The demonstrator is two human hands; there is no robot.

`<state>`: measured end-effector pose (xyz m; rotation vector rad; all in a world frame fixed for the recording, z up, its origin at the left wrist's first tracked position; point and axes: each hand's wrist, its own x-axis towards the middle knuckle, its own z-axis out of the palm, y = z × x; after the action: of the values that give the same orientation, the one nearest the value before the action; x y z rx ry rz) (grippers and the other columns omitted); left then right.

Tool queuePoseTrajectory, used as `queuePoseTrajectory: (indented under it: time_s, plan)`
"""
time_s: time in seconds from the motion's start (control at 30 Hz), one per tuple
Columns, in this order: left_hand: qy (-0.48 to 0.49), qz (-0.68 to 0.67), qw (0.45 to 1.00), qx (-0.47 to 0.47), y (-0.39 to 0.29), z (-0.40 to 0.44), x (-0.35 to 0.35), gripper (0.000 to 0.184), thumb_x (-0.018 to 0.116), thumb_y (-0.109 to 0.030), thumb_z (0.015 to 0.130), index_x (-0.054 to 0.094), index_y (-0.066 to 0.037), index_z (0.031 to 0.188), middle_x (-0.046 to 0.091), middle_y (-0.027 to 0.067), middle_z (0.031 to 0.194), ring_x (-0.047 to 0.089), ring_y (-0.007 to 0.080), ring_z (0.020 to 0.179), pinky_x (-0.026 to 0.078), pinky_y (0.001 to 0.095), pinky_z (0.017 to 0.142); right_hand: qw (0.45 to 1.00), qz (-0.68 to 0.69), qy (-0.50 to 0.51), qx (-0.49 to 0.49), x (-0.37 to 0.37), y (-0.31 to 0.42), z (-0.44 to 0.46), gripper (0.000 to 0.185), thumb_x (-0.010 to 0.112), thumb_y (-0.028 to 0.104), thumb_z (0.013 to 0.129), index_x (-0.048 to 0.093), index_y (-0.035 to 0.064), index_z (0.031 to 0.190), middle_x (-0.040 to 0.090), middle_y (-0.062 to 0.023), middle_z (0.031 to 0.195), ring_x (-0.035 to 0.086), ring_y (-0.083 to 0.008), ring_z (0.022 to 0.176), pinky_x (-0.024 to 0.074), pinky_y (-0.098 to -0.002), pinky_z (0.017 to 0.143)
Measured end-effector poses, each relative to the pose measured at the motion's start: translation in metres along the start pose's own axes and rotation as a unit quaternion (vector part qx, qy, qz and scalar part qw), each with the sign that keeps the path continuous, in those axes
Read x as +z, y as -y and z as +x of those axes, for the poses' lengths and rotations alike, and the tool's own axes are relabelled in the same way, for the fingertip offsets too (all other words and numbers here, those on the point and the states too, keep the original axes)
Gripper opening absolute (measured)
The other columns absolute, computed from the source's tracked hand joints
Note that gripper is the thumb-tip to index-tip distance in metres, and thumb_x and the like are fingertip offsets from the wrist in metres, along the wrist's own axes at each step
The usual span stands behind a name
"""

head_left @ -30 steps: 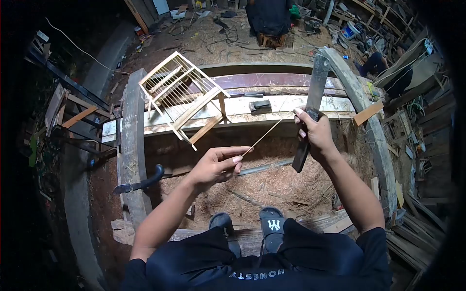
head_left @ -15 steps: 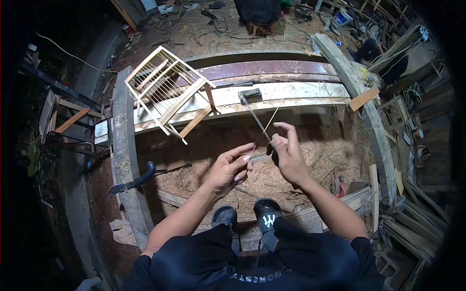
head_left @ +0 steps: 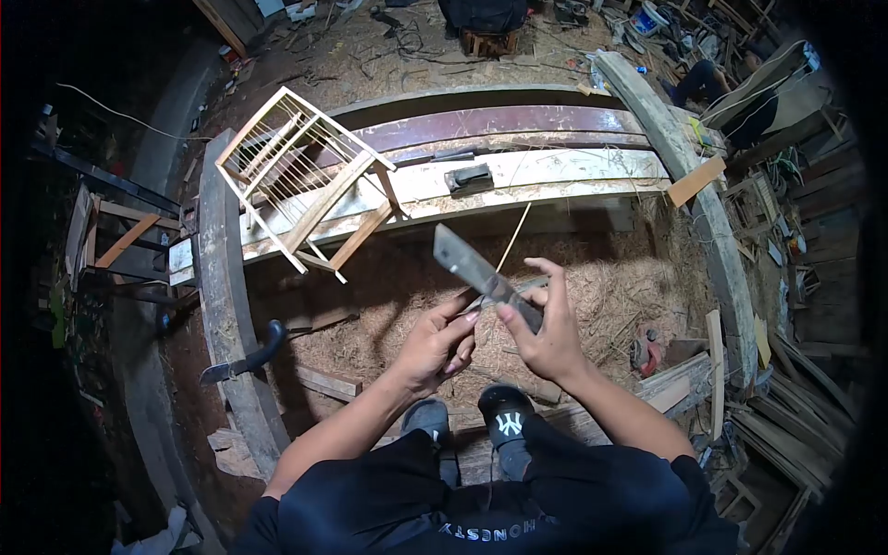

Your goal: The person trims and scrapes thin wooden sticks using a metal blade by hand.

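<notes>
Shavings-strewn ground (head_left: 606, 314) | shirt (head_left: 488, 530): HONESTY | sandal (head_left: 506, 407): NY | right hand (head_left: 552, 344): blade (head_left: 465, 261)

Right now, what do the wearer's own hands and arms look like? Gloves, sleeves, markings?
Left hand and right hand: no gloves, watch or bracelet visible. Forearms uncovered. Short dark sleeves, no visible markings; matching dark shirt with pale "HONESTY" lettering.
</notes>
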<state>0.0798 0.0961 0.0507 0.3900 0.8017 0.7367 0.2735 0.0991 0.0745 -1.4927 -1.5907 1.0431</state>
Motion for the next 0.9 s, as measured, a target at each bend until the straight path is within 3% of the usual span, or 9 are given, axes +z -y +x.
queuePoseTrajectory:
  time_s: [0.13,0.23,0.33,0.4,0.6,0.73,0.8,0.83,0.9]
  plan:
    - [-0.018,0.036,0.999,0.027,-0.004,-0.005,-0.013,0.029,0.053,-0.008,0.098,0.053,-0.001,0.126,0.059,0.0064,0.068,0.043,0.0082,0.040,0.031,0.0207,0.038,0.995,0.018,0.052,-0.088,0.011,-0.001,0.001,0.067,0.072,0.020,0.086,0.032,-0.0026,0.133,0.066,-0.0175,0.074,0.066,-0.0268,0.062,0.0478,-0.0361,0.057]
    - [-0.042,0.004,0.999,0.012,-0.005,-0.009,-0.012,0.027,0.050,-0.003,0.096,0.056,-0.001,0.122,0.062,0.0085,0.079,0.045,0.0083,0.043,0.033,0.0214,0.037,0.999,-0.008,0.052,-0.012,0.008,0.004,0.008,0.068,0.073,0.020,0.085,0.031,-0.0019,0.134,0.066,-0.0184,0.073,0.067,-0.0289,0.063,0.0503,-0.0355,0.059]
    - [-0.061,-0.013,0.997,0.033,-0.004,-0.011,-0.012,0.026,0.052,-0.005,0.097,0.056,-0.001,0.122,0.060,0.0072,0.074,0.044,0.0078,0.042,0.032,0.0217,0.036,0.991,0.029,0.060,-0.112,0.023,-0.004,0.001,0.069,0.074,0.023,0.085,0.032,-0.0014,0.134,0.066,-0.0179,0.072,0.066,-0.0267,0.061,0.0497,-0.0347,0.057]
    - [-0.053,-0.007,0.999,0.001,-0.005,-0.011,-0.015,0.023,0.054,-0.004,0.095,0.058,-0.001,0.118,0.055,0.0049,0.063,0.039,0.0079,0.037,0.031,0.0222,0.036,0.998,0.020,0.061,-0.027,0.016,-0.001,0.007,0.070,0.074,0.026,0.085,0.031,-0.0017,0.134,0.067,-0.0179,0.074,0.068,-0.0255,0.064,0.0504,-0.0365,0.056]
    - [-0.057,-0.028,0.997,0.039,-0.007,-0.022,-0.005,0.019,0.056,-0.007,0.096,0.060,0.001,0.113,0.062,0.0064,0.068,0.041,0.0066,0.036,0.032,0.0206,0.035,0.992,0.020,0.085,-0.094,0.018,0.005,-0.002,0.069,0.075,0.023,0.085,0.032,-0.0025,0.134,0.068,-0.0191,0.076,0.069,-0.0268,0.067,0.0508,-0.0359,0.060]
    - [-0.033,-0.049,0.998,0.002,-0.003,-0.024,-0.009,0.018,0.056,-0.003,0.094,0.060,0.001,0.111,0.062,0.0070,0.067,0.041,0.0067,0.036,0.032,0.0213,0.036,0.997,0.040,0.059,-0.014,0.016,0.005,0.000,0.070,0.075,0.022,0.085,0.032,-0.0018,0.135,0.067,-0.0190,0.074,0.068,-0.0263,0.064,0.0504,-0.0356,0.060]
    - [-0.066,-0.018,0.997,0.028,0.001,-0.027,-0.010,0.013,0.056,-0.005,0.096,0.060,0.000,0.107,0.061,0.0066,0.066,0.041,0.0063,0.036,0.031,0.0205,0.035,0.990,0.034,0.068,-0.119,0.023,0.000,-0.005,0.067,0.074,0.022,0.086,0.033,-0.0019,0.133,0.067,-0.0181,0.073,0.066,-0.0238,0.062,0.0492,-0.0344,0.057]
    - [-0.054,-0.008,0.998,0.021,0.000,-0.027,-0.013,0.009,0.056,-0.005,0.096,0.059,0.000,0.102,0.061,0.0070,0.066,0.041,0.0068,0.036,0.031,0.0206,0.035,0.994,0.023,0.089,-0.064,0.015,0.009,-0.005,0.068,0.074,0.023,0.086,0.033,-0.0020,0.133,0.066,-0.0178,0.073,0.067,-0.0250,0.063,0.0491,-0.0343,0.056]
    - [-0.046,-0.026,0.999,0.012,-0.004,-0.026,-0.011,0.007,0.055,-0.004,0.095,0.059,0.000,0.100,0.061,0.0072,0.066,0.041,0.0069,0.036,0.031,0.0211,0.036,0.995,0.028,0.072,-0.055,0.014,0.006,0.000,0.069,0.075,0.024,0.085,0.033,-0.0021,0.133,0.066,-0.0171,0.072,0.066,-0.0244,0.062,0.0486,-0.0340,0.055]
